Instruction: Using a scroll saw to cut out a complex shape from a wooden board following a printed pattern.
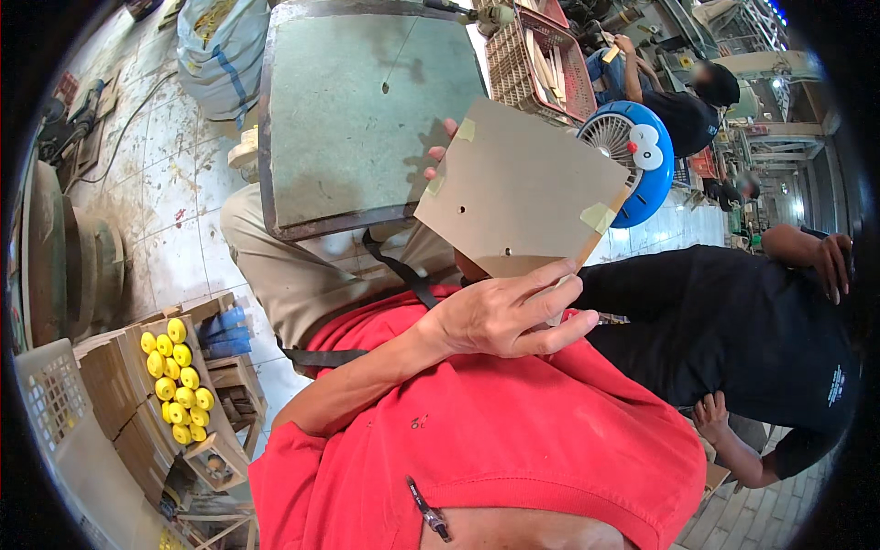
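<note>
A square beige-grey panel (522, 192) with two small holes and pale tape at corners is held tilted above my lap. My left hand (509, 312) grips its lower right corner, fingers curled. My right hand (438, 151) is mostly hidden behind it, its fingertips showing along the upper left edge. Just beyond lies a green-grey board (330, 110) with a dark frame and a small hole. A blue round fan (646, 183) with a cartoon face stands right behind the panel.
Red crates (545, 69) of strips stand ahead, a white sack (215, 55) at upper left, yellow discs (179, 376) on brown stacks at lower left. A person in black (724, 357) is close on my right; another (683, 115) sits farther back.
</note>
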`<action>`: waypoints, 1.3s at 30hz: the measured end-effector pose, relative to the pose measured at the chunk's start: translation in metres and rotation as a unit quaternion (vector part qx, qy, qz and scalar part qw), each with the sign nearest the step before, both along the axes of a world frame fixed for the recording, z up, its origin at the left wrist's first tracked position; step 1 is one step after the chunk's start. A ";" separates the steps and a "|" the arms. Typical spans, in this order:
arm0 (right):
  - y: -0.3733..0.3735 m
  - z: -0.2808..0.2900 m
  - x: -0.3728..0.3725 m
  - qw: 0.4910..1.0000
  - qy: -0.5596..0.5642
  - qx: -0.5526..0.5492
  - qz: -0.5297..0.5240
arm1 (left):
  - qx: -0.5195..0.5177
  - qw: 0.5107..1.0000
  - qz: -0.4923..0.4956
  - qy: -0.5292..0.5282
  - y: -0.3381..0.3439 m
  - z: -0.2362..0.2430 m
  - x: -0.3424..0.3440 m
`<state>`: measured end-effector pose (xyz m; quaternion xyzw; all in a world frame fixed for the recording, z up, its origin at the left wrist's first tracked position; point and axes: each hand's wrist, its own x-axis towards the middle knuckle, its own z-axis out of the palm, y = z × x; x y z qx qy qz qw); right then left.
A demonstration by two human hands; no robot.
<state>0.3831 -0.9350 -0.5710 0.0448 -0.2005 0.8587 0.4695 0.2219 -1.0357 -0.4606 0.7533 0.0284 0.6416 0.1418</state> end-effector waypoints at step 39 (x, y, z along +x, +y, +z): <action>0.005 0.020 -0.002 0.688 -0.578 -0.020 -0.438 | -0.733 0.672 -0.060 -0.088 0.093 -0.097 -0.111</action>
